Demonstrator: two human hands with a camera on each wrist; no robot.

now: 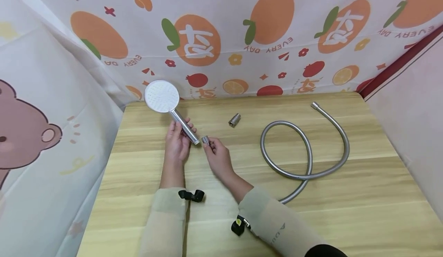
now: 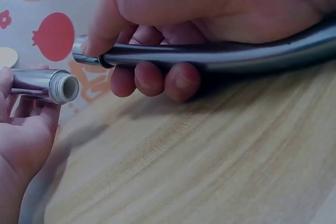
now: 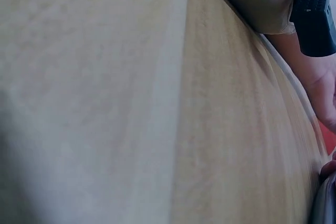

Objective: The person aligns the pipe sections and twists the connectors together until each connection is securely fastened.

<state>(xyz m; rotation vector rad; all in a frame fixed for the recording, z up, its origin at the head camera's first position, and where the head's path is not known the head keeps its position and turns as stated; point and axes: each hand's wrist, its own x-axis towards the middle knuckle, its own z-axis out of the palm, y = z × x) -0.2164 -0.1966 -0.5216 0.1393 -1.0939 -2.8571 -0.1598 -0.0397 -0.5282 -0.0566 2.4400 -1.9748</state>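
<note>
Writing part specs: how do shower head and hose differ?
Shape: shower head has a round white face on a handle; hose is a long, curving tube.
Pose: shower head is in the left grip; hose has one end in the right grip, a loop lying on the table.
Ends: shower head shows a threaded neck; hose's held end has a shiny collar.
Shared: silvery finish on handle and hose.

At twelve o'clock, behind the wooden table (image 1: pixel 349 218), a fruit-printed cloth (image 1: pixel 228 37) is hung; at nine, a bear-printed sheet (image 1: pixel 81 114) is seen; near two, red trim (image 1: pixel 403 60).
</note>
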